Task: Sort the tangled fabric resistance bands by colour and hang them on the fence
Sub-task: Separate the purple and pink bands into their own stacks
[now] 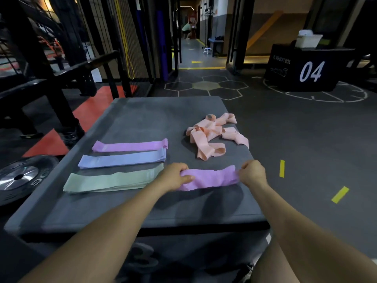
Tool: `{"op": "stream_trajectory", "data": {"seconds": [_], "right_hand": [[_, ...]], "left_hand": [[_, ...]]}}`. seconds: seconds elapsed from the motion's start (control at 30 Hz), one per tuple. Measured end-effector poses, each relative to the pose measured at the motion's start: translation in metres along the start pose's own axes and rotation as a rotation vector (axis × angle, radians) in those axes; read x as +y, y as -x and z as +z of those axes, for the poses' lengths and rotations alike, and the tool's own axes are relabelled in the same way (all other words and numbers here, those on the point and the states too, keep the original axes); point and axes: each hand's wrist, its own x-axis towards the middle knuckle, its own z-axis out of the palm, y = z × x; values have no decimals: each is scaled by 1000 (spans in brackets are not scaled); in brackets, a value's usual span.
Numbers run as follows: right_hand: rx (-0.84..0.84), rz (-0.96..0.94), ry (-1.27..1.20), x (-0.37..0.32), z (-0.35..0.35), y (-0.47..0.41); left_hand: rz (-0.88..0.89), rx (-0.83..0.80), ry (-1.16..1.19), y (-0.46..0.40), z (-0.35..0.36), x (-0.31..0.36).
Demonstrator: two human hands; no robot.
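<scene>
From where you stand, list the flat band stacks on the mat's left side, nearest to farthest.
Green stack → blue stack → purple stack.

Lilac band, peach tangle

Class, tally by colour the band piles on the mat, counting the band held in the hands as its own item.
Purple: 2, the pile and the held band
Blue pile: 1
Green pile: 1
Peach heap: 1
Total: 5

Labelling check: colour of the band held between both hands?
Purple band, like the far flat stack; head view.
</scene>
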Motion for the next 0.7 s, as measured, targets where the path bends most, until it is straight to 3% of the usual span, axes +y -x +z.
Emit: {"op": "stream_trajectory", "data": {"seconds": [0.1, 0.2, 0.27, 0.4, 0.7], "right_hand": [[-28, -244, 94, -6, 7, 10], [-280, -533, 62, -25, 18, 28], [-416, -629, 128, -35, 28, 35], [-462, -646, 171, -34, 36, 36], [-323, -487, 72, -15, 17, 24]], "left_hand": [[18, 6, -96, 2, 12, 3], [47, -12, -64, 1, 19, 7], [73, -18, -40, 1, 20, 9], [73, 0, -39, 1, 20, 5], [17, 53, -108, -3, 18, -12]]}}
